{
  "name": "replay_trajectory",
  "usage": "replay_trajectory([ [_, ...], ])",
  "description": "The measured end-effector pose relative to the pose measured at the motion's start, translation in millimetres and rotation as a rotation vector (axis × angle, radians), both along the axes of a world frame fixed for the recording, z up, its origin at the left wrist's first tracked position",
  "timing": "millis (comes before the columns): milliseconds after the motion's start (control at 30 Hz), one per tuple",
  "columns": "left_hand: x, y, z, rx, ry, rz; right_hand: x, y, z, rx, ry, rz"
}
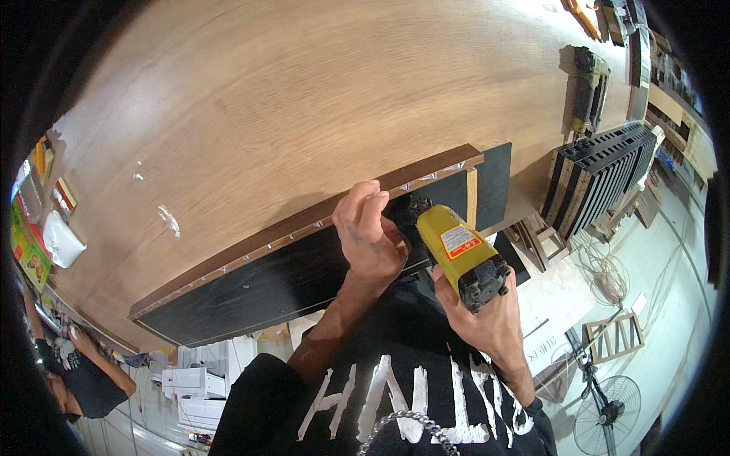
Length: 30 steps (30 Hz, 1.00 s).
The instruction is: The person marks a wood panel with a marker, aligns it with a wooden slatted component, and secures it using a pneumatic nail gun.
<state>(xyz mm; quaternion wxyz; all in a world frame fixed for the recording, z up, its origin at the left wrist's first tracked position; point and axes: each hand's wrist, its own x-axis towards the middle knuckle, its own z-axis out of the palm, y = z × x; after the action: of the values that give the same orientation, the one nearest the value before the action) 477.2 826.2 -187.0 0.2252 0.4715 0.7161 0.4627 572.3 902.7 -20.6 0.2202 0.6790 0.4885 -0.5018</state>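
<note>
yellow nail gun is over the black panel, its long axis running near-right to far-left, nose far; the right grip wraps its handle; whether the left grip pinches, i cannot tell.

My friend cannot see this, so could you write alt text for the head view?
A person's right hand holds a yellow-and-black power tool near a long black panel edged with a brown wooden strip; the left hand is at the strip. Beneath them is a light-brown wood-grained worktop.
</note>
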Motion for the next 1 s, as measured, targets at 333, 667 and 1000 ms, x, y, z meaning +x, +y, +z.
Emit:
replay_trajectory([
  [333, -7.4, -4.2, 8.5, 0.086, -0.241, 0.104, -3.6, -6.0, 3.9, 0.026, -0.047, 0.151],
  [667, -13.1, -1.1, 5.8, 0.196, -0.397, 0.181, -8.9, -13.9, 0.1, -0.054, 0.002, 0.178],
  [1000, -13.9, -1.2, 6.2, 0.187, -0.435, 0.159, -23.2, -6.7, -3.2, 0.074, 0.155, 0.171],
])
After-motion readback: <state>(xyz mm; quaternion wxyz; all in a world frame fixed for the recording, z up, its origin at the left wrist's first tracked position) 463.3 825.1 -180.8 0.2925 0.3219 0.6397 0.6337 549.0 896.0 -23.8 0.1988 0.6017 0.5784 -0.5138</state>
